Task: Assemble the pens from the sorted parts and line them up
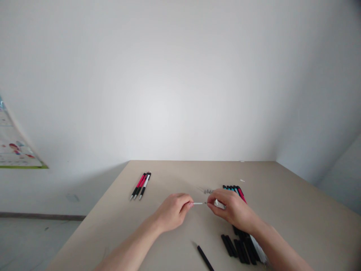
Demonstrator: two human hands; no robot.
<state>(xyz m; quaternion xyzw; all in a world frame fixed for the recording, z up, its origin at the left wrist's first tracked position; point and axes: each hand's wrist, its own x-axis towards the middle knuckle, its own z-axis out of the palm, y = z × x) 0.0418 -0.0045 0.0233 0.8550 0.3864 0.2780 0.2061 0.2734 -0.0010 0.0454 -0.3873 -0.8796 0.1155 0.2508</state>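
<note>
Far left: glossy-looking poster on the smooth, matte white wall, green strip along its lower edge. On the plain beige tabletop, three slim pens lie side by side, two red-barrelled and one white, all with black grips and tapered silvery tips.

Left hand: thumb and forefinger pressed together, no gap visible, pinching one end of a thin white rod. The rod is straight, runs level between the two hands above the table, and darkens at its right end. Below it, nearer the wearer, a slender black cylinder lies at a slant. Behind, small greyish pieces stand in a row (too small to resolve).

Right hand: thumb and forefinger drawn together at the rod's darker end; something white shows within the curl, held or behind, cannot tell. Near that hand: short black tubes, teal and red barrels partly hidden, and a sheaf of thin white sticks under the forearm.
</note>
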